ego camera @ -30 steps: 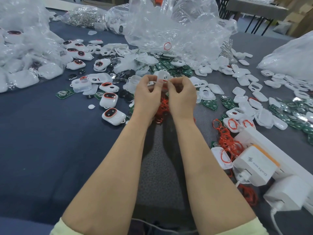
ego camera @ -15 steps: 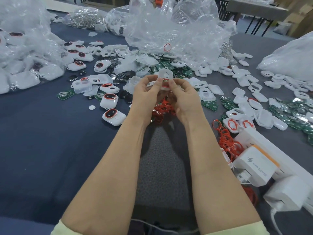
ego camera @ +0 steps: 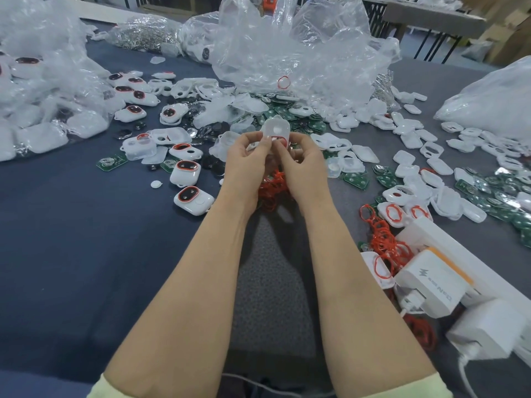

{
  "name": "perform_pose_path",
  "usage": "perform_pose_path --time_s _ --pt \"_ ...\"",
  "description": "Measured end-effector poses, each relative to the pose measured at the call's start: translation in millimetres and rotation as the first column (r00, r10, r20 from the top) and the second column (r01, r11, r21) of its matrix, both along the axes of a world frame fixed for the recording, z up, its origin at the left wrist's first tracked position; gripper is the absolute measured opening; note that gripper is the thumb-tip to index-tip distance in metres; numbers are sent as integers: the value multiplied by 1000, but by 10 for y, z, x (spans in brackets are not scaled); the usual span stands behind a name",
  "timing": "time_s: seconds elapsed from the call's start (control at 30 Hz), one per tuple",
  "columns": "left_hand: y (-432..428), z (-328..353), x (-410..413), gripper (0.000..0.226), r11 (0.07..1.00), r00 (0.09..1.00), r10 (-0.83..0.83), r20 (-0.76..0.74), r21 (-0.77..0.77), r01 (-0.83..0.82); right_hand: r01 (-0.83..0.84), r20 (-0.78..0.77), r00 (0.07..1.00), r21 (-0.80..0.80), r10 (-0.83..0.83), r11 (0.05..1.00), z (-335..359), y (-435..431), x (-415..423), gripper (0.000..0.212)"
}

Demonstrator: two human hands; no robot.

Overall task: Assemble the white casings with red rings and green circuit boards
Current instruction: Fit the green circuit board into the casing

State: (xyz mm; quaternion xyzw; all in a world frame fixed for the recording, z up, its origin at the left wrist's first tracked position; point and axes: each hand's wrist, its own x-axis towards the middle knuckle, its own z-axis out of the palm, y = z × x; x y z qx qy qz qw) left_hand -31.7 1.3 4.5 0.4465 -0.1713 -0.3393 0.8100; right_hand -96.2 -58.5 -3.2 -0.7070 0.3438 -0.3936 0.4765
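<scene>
Left hand (ego camera: pixel 246 165) and right hand (ego camera: pixel 305 168) are pinching between curled fingers (ego camera: pixel 265 144) a small white translucent plastic casing (ego camera: pixel 276 128), which is showing a thin red ring (ego camera: pixel 276 138) at the fingertips, while a heap of loose red rings (ego camera: pixel 273 186) is lying just below the fingers on the dark blue surface (ego camera: pixel 71 254).

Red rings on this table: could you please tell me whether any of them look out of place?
Yes. One ring sits on or in the plastic bag, apart from the piles. The other rings spill against the charger and power strip, with some tucked below the charger.
</scene>
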Motion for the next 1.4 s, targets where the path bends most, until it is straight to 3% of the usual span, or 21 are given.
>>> perform_pose_path --time_s 0.13,0.27,0.37,0.43,0.53,0.67,0.73,0.8,0.9,1.0,1.07,1.2,1.27,1.3,1.4 --pt "3 -5 -2 13 999 994 24 106 21 -27 3 66 998 35 -6 999 59 4 -27 15" --pt "16 3 -22 17 998 968 7 250 62 -23 -70 234 972 261 7 963 167 -55 -93 35" --pt "24 33 -51 19 998 964 -23 264 66 5 -107 246 969 334 23 936 233 -110 -156 37" --pt "23 47 -54 18 996 970 -20 243 89 -2 -133 225 972 300 65 945 242 -113 -181 26" --pt "19 39 -32 32 993 980 -3 198 120 -21 -137 164 981 177 108 975 247 -80 -189 13" --pt "31 10 1 21 982 969 18 247 177 -64 -99 -45 995 -131 94 986 204 -36 -183 17" --pt "38 8 7 11 974 963 39 266 204 -96 -90 -78 994 -156 79 984 190 -31 -183 29" --pt "48 11 20 11 967 951 79 300 207 -145 -54 -96 995 -167 39 985 193 -52 -194 28" --pt "59 -3 23 21 956 865 97 492 194 -218 -46 -197 980 -282 -11 958 211 -92 -207 8" --pt "55 -7 -8 15 937 734 74 675 206 -283 -60 -263 964 -372 -43 926 206 -100 -185 18" --pt "56 -11 -17 9 915 662 78 746 209 -345 -24 -242 967 -380 -75 925 218 -78 -165 26" --pt "46 -42 -6 8 870 598 123 792 204 -449 83 -82 990 -303 -112 949 264 2 -117 28" --pt "57 -24 39 11 828 624 286 727 140 -543 109 -16 993 -251 -116 962 285 67 -70 26" --pt "71 -9 94 15 793 661 413 627 110 -600 101 -26 993 -264 -112 959 290 103 -46 23" --pt "136 35 338 23 708 715 691 106 104 -699 -107 -260 966 -377 6 920 251 202 77 16"
